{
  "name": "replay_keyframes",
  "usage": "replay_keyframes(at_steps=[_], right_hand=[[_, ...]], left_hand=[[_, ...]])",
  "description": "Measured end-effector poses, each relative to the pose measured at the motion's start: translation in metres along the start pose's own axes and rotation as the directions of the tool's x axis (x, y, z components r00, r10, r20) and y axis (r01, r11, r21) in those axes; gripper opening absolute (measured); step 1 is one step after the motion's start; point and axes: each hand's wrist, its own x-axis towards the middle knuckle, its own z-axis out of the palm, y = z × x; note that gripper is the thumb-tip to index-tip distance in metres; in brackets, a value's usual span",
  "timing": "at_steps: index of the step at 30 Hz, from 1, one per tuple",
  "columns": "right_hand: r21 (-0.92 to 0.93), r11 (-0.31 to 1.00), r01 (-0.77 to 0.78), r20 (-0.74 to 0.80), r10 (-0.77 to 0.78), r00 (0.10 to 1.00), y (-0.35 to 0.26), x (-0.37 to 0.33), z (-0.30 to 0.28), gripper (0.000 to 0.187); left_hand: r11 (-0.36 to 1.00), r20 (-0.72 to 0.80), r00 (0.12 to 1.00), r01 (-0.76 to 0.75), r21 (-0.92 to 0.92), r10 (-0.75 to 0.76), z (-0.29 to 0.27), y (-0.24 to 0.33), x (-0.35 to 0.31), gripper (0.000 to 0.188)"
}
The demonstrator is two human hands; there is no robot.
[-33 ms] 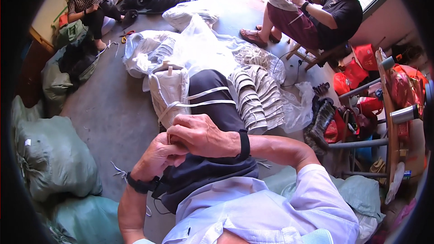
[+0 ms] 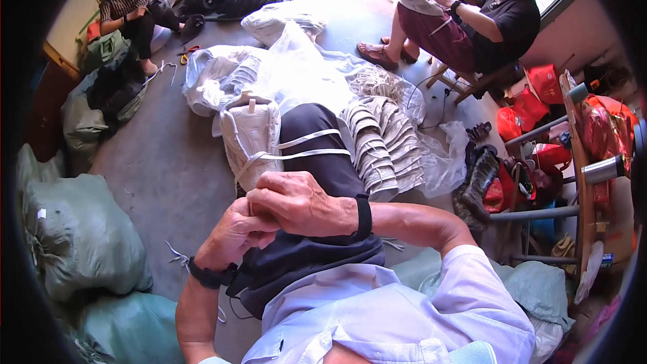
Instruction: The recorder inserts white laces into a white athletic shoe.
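While white laces (image 2: 317, 153) trail — the shoe upper (image 2: 251, 136) looks cream.

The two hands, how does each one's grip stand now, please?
Left hand: closed; whether it holds anything cannot be told.
Right hand: closed, touching the left; anything held cannot be told.

Pale lilac shirt (image 2: 397, 310), dark trousers (image 2: 323, 253), black wristbands (image 2: 364, 216)
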Motion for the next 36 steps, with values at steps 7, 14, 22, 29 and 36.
replay_keyframes(at_steps=[7, 14, 22, 29, 36], right_hand=[[0.113, 0.989, 0.097, -0.04, -0.093, 0.995, 0.007, -0.007, -0.004, 0.028], [0.08, 0.997, 0.004, 0.022, -0.006, 1.0, 0.011, -0.008, -0.004, 0.025], [0.058, 0.967, -0.249, 0.042, 0.246, 0.968, 0.017, -0.005, -0.013, 0.015], [0.156, 0.923, -0.351, 0.037, 0.349, 0.936, 0.022, -0.001, -0.009, 0.012], [0.159, 0.852, -0.498, -0.001, 0.505, 0.863, 0.03, 0.001, -0.021, 0.016]], left_hand=[[0.998, 0.023, 0.998, 0.06, 0.001, -0.06, 0.008, 0.0, 0.005, 0.019], [0.997, 0.047, 0.996, 0.08, 0.011, -0.08, 0.006, -0.004, 0.009, 0.028], [0.158, 0.004, 0.524, -0.263, 0.952, 0.851, 0.014, -0.022, 0.009, 0.009], [0.203, -0.019, 0.549, -0.276, 0.94, 0.836, -0.003, -0.024, 0.007, 0.011], [0.506, -0.361, 0.511, -0.175, 0.845, 0.78, -0.023, -0.006, 0.022, 0.019]])
